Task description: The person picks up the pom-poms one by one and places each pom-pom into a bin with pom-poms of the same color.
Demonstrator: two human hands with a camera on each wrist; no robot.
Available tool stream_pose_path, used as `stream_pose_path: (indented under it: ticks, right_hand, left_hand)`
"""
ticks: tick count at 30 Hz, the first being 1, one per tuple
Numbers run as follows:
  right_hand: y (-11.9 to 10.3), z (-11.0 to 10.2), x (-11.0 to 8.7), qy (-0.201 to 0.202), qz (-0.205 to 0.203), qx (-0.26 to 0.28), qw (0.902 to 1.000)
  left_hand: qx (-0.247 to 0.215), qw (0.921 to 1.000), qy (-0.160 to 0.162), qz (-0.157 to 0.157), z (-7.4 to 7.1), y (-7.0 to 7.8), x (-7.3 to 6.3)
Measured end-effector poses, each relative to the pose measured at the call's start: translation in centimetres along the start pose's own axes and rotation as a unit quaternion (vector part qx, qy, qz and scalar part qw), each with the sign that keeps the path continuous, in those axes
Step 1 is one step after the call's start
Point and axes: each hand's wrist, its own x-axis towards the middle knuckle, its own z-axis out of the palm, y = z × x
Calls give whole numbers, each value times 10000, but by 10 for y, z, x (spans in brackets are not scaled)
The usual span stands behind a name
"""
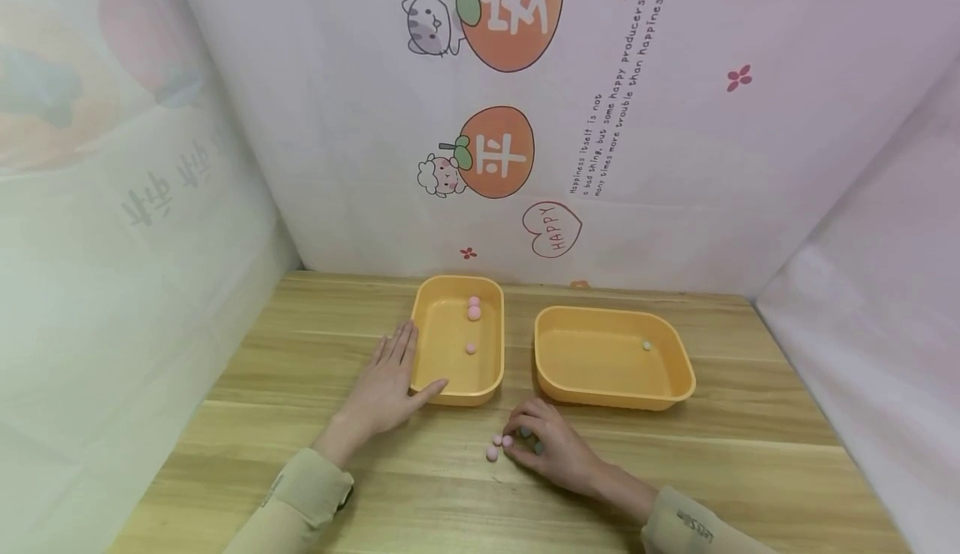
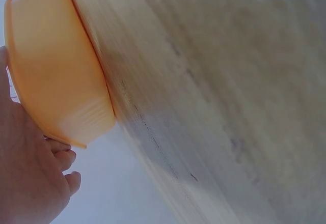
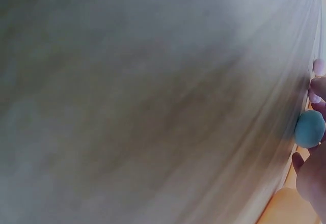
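Surface (image 1: 420,496): carrying two loose pink balls (image 1: 492,454) near the right hand (image 1: 558,454) (a blue ball (image 3: 309,129) is half hiding under it).
Right hand: curling, seemingly pinching a third pink ball (image 1: 507,441).
Left hand (image 1: 386,383): resting straight-fingered against the left tray (image 1: 457,400), gripping nothing.
Left tray: holding three pinks (image 1: 471,348).
Pinks: probably being sorted by colour; next move is calling for lifting the pinched one over that rim.
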Motion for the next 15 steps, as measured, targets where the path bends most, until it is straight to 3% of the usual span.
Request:
stream_pose_path:
  ticks: [8,15]
  right_hand:
    - [-1,3,0,132,64,63,9999]
    - [-4,-2,5,514,42,-61,9987]
  left_hand:
    - [-72,10000,28,-9,2,0,1]
    - [-12,10000,45,-14,3,-1,2]
